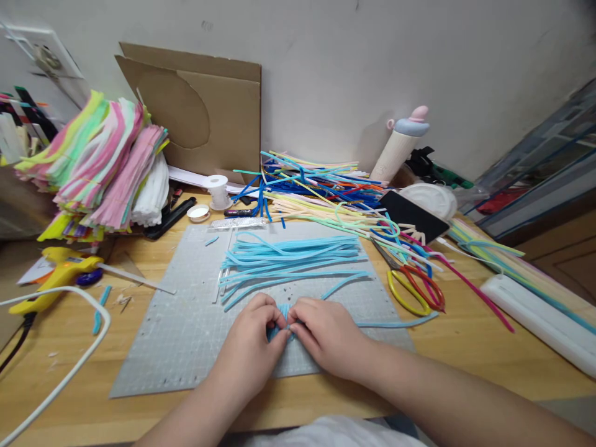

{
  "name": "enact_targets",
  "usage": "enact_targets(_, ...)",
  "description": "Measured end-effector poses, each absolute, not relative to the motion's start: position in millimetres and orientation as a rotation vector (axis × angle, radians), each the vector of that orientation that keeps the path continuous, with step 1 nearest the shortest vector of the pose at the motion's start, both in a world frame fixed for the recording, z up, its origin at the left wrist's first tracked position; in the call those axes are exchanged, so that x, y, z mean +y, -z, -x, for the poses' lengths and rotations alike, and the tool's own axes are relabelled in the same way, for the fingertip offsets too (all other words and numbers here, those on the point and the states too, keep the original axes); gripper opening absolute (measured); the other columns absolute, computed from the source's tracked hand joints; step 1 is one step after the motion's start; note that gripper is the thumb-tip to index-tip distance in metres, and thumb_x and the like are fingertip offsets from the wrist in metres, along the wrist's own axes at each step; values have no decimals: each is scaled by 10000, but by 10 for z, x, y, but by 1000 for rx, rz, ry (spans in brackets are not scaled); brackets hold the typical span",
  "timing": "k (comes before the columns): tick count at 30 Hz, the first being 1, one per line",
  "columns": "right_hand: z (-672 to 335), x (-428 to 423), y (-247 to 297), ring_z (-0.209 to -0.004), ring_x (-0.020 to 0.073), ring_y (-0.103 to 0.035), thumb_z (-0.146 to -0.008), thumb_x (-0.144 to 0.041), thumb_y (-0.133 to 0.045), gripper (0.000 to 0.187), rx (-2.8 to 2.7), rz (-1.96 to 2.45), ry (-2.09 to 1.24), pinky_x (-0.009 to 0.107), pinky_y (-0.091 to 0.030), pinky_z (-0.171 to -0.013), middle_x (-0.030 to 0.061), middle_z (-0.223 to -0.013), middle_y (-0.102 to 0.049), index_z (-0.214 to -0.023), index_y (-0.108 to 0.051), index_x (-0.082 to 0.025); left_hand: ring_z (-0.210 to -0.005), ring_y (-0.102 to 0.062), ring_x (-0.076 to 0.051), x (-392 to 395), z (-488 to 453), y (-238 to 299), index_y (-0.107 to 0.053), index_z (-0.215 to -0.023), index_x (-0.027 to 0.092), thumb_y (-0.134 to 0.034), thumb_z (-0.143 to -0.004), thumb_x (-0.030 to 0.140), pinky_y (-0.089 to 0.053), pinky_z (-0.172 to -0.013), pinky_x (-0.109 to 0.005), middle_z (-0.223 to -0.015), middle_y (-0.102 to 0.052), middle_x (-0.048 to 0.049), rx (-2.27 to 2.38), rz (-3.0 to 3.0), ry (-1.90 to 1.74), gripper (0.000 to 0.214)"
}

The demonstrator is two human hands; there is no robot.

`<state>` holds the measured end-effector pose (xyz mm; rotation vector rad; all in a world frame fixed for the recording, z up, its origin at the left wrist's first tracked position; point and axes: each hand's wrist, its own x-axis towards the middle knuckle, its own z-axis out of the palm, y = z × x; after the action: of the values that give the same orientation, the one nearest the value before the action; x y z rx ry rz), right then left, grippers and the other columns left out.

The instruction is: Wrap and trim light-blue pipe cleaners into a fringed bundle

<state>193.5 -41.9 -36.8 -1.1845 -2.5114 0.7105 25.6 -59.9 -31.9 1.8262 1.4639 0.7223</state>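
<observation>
My left hand (254, 338) and my right hand (326, 332) meet over the near part of a grey cutting mat (186, 323). Both pinch a small folded piece of light blue pipe cleaner (282, 320) between fingertips. Its long tail (395, 323) trails to the right across the mat's edge. Just beyond my hands lies a loose bundle of light blue pipe cleaners (288, 261) on the mat.
Yellow and red scissors (414, 288) lie right of the mat. A mixed heap of coloured pipe cleaners (321, 192), a bottle (400, 146) and a black pad (412, 214) sit behind. A yellow glue gun (60, 273) and stacked pastel bundles (102, 161) are at left. Cardboard (200, 112) leans on the wall.
</observation>
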Motion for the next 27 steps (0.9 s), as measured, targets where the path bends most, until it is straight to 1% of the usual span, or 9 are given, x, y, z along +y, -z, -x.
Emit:
enact_targets(3, -1936, -416, 363, -783, 157, -537, -874, -190, -463, 95, -2525, 1188, -695, 262, -345, -659, 29, -860, -608, -898, -555, -184, -755, -528, -170, -597, -257, 319, -566, -641, 189, -591, -726, 127, -414, -661, -280, -806, -527, -17, 1470, -1832, -718, 108)
enact_targets(8, -1976, -384, 336, -760, 135, -529, -837, -208, -548, 33, -2395, 1213, -853, 231, -350, -634, 5, -820, -601, -842, -570, -184, -719, -514, -163, -600, -263, 288, -572, -663, 184, -596, -734, 153, -404, -631, -275, -792, -516, -14, 1488, -1841, -686, 81)
enact_targets(11, -1970, -380, 324, -737, 129, -522, -807, -173, -557, 23, -2338, 1233, -877, 222, -348, -621, 3, -788, -593, -799, -576, -180, -723, -515, -162, -600, -270, 277, -573, -671, 184, -578, -736, 144, -407, -639, -278, -790, -517, -12, 1477, -1857, -692, 76)
enact_targets(14, -1938, -388, 319, -711, 122, -520, -777, -140, -552, 56, -2309, 1264, -867, 220, -337, -611, -5, -772, -596, -787, -583, -186, -731, -520, -162, -599, -277, 271, -575, -670, 184, -558, -728, 125, -412, -647, -280, -788, -518, -12, 1472, -1861, -716, 85)
enact_targets(17, -1910, -402, 322, -698, 121, -518, -759, -150, -559, 50, -2291, 1312, -843, 223, -320, -601, -12, -759, -596, -777, -584, -191, -731, -519, -161, -602, -274, 263, -573, -664, 181, -543, -724, 110, -413, -651, -280, -786, -513, -12, 1470, -1854, -718, 97)
enact_targets(27, -1852, -448, 378, -695, 120, -517, -758, -169, -540, 39, -2227, 1420, -775, 225, -290, -602, -9, -756, -598, -739, -570, -186, -743, -519, -160, -602, -267, 298, -578, -656, 176, -556, -741, 115, -407, -661, -276, -777, -517, -11, 1472, -1809, -734, 107)
